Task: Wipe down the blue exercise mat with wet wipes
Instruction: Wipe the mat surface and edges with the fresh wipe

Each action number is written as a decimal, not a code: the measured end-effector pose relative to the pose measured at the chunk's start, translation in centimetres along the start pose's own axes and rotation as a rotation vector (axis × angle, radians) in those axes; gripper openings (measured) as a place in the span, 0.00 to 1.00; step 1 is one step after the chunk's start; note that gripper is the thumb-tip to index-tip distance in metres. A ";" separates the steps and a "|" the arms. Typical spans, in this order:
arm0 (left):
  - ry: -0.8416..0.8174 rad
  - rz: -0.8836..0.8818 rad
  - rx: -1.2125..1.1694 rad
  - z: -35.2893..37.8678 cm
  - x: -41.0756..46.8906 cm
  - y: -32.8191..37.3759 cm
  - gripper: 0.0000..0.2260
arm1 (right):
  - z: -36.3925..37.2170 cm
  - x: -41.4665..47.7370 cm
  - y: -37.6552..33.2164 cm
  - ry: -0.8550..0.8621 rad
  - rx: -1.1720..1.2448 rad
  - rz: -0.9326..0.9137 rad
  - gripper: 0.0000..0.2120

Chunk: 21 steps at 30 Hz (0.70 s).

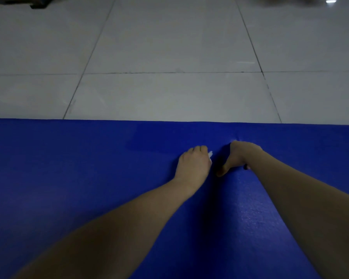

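The blue exercise mat (69,178) lies flat on the floor and fills the lower half of the head view. My left hand (192,166) rests on the mat near its far edge, fingers curled round a white wet wipe (210,155); only a small bit of the wipe shows at the hand's right side. Just to its right, my right hand (240,156) presses down on the mat with the thumb spread toward me. Its fingertips are hidden behind the knuckles, and the mat puckers slightly there. A darker, damp-looking patch (149,137) lies left of the hands.
Pale grey floor tiles (169,47) with dark grout lines stretch beyond the mat's far edge. A dark object (38,4) sits at the top left corner, and a blurred dark shape (290,2) lies along the top right.
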<state>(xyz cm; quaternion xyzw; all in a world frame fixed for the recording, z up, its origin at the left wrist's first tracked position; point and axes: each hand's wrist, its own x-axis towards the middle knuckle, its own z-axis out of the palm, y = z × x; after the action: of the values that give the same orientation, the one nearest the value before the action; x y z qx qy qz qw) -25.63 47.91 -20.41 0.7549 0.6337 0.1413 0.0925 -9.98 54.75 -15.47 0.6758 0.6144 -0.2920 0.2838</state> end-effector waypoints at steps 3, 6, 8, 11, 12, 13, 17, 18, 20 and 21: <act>0.016 0.061 0.052 -0.7 -0.3 -2.7 0.10 | 0.1 0.0 0.2 0.006 0.005 -0.013 0.49; 0.018 -0.078 0.106 -2.1 -1.0 -7.1 0.11 | 0.2 0.2 0.3 0.003 0.012 -0.022 0.48; 0.028 -0.191 0.158 -3.3 -1.7 -11.2 0.13 | 0.2 0.3 0.3 0.005 0.019 -0.023 0.49; 0.083 -0.327 0.207 -5.2 -3.0 -16.8 0.14 | 0.3 0.3 0.3 0.013 0.008 -0.028 0.49; 0.100 -0.355 0.221 -5.4 -3.5 -17.6 0.14 | 0.3 0.2 0.2 0.014 0.001 -0.032 0.49; 0.118 -0.377 0.223 -5.3 -3.7 -17.8 0.13 | 0.2 0.1 0.2 0.015 -0.011 -0.035 0.49; 0.137 -0.370 0.183 -3.8 -3.6 -14.7 0.12 | 0.2 -0.1 0.2 0.007 -0.019 -0.037 0.49; 0.124 -0.347 0.174 -3.4 -3.5 -13.5 0.12 | 0.2 -0.1 0.2 0.008 -0.020 -0.038 0.49; 0.115 -0.293 0.156 -2.6 -3.3 -11.2 0.12 | 0.1 -0.2 0.1 0.013 -0.019 -0.040 0.49; 0.117 -0.270 0.146 -2.2 -3.2 -9.9 0.12 | 0.1 -0.3 0.0 0.009 -0.020 -0.040 0.49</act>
<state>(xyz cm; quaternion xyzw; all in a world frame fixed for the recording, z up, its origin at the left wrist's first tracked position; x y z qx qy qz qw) -36.09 46.49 -21.82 0.6582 0.7423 0.1247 0.0185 -9.97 54.53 -15.31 0.6617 0.6321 -0.2883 0.2820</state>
